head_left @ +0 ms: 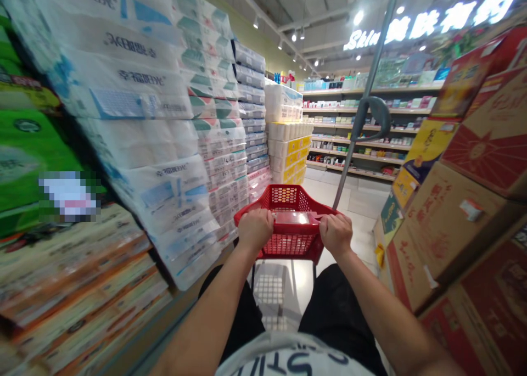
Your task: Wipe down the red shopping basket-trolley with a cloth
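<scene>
A red plastic shopping cart [290, 247] with a perforated basket stands right in front of my body. My left hand [256, 229] is wrapped round the left part of its handle bar. On the right part of the same bar, my right hand [336, 233] is closed in a grip. Between the hands, a flat panel [291, 218] on the handle catches the light. A grey pole [349, 159] with a hooked grey piece rises at the cart's right front corner. How it is fixed there I cannot tell.
Tall stacks of wrapped paper rolls [152, 140] line the left side. Cardboard cartons [455, 222] are piled along the right. Ahead, pale floor tiles [354, 200] lead to shelves [370, 111] of small packaged goods. Yellow-and-white packs [290, 153] stand at the left stack's far end.
</scene>
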The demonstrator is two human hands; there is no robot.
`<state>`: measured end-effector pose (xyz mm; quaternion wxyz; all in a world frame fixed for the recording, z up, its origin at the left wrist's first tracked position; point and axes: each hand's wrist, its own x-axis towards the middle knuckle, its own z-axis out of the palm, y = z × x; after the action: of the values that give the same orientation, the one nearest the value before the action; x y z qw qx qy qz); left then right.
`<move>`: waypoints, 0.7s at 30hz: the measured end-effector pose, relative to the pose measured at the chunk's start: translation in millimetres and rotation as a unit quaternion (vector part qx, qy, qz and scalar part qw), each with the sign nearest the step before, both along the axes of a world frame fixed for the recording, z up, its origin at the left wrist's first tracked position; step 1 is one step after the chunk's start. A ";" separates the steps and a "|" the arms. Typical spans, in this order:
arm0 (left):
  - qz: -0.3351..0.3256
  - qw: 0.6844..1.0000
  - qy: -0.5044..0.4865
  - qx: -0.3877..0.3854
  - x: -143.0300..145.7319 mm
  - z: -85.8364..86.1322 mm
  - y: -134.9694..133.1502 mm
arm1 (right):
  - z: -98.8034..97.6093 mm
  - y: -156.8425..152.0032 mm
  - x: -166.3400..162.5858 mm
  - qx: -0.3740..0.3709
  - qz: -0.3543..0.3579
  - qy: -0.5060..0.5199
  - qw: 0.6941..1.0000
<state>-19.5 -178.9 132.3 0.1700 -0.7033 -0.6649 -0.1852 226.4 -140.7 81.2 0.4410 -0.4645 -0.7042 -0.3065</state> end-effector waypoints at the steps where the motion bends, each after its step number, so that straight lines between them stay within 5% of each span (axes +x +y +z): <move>1: 0.002 0.999 -0.009 -0.040 -1.1 3.6 3.2 | 0.3 -0.1 0.5 0.003 0.000 -0.003 1.000; 4: -0.004 0.995 -0.010 -0.099 -2.2 8.7 8.5 | 1.1 -0.3 1.1 0.004 0.001 -0.008 1.000; 10: 0.002 0.998 -0.001 0.058 4.5 -11.5 -8.5 | 0.4 0.9 -0.9 0.008 0.001 0.005 1.000; 17: -0.033 0.991 0.043 -0.119 -4.3 10.2 10.4 | 1.9 -2.4 -2.5 0.002 0.005 0.008 1.000; 21: -0.014 1.000 0.017 -0.012 -1.0 -3.2 -1.5 | 1.6 -3.2 -3.8 0.001 0.001 0.007 1.000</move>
<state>-20.5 -180.4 129.1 0.1702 -0.7176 -0.6542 -0.1675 222.6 -143.9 82.8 0.4466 -0.4651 -0.7014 -0.3037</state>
